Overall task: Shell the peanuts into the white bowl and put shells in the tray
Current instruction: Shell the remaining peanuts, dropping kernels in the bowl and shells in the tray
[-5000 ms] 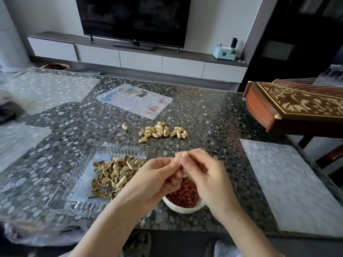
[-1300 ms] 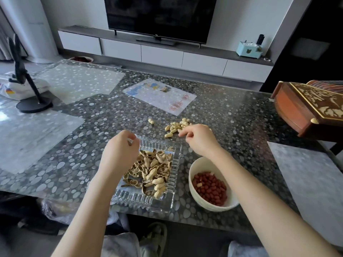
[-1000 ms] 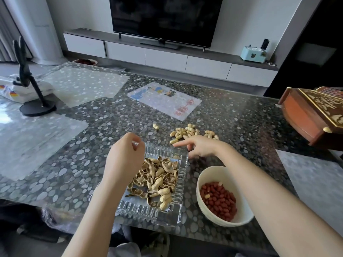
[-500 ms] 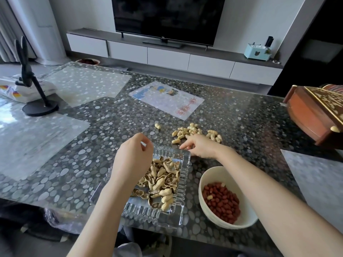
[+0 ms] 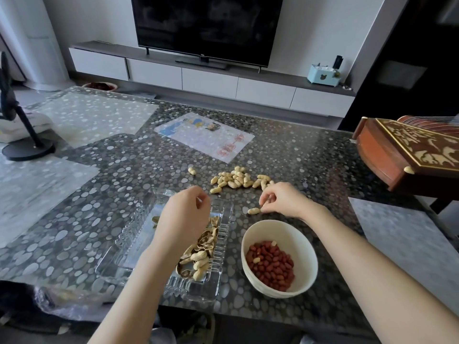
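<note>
Head view. Your left hand (image 5: pixel 183 217) hangs over the far end of the glass tray (image 5: pixel 193 291), back of the hand up, fingers curled under. A pale speck shows at the fingertips; you cannot tell from here whether they grip anything.

Your right hand (image 5: pixel 283 201) is on the table (image 5: pixel 310 150) just beyond the white bowl (image 5: pixel 280 234). Its curled fingertips pinch the right end of a single peanut (image 5: pixel 253 211), which lies flat on the tabletop between tray and hand.

The peanut pile (image 5: pixel 236 180) sits farther out, near the right hand's knuckles, with a stray peanut (image 5: pixel 191 171) apart to its left.

Empty shells (image 5: pixel 198 256) lie heaped along the tray's right side. The bowl stands just right of the tray and holds red kernels (image 5: pixel 270 264).

A printed sheet (image 5: pixel 203 135) lies beyond the pile; a carved wooden instrument (image 5: pixel 407 155) lies at the right edge.
</note>
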